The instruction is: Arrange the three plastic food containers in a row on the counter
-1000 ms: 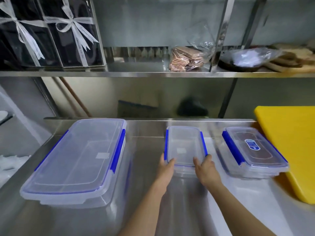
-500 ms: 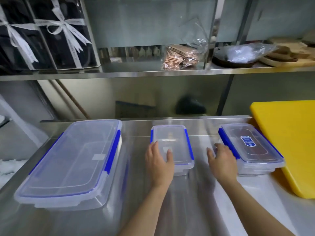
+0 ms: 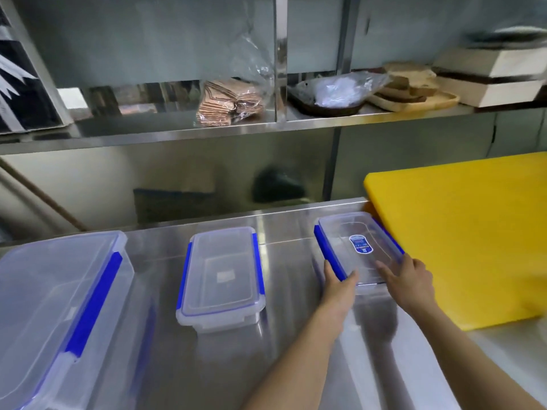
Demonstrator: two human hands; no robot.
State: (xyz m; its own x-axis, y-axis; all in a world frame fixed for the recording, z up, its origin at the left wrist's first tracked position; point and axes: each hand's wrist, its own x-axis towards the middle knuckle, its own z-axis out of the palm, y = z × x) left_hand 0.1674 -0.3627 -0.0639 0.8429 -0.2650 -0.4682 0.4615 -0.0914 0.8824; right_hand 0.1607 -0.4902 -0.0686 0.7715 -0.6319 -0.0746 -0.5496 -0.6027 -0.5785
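Left hand [image 3: 337, 284] moved onto labelled container [image 3: 359, 250], right hand [image 3: 410, 276] too, both gripping

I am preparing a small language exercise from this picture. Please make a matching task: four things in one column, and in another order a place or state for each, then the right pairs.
Things
1. large container
2. small container
3. labelled container
4. yellow cutting board

Places or states
A. far right of the counter
B. held at its near end by the left hand and right hand
C. far left of the row
D. middle of the row, untouched

Pairs: 1-C, 2-D, 3-B, 4-A
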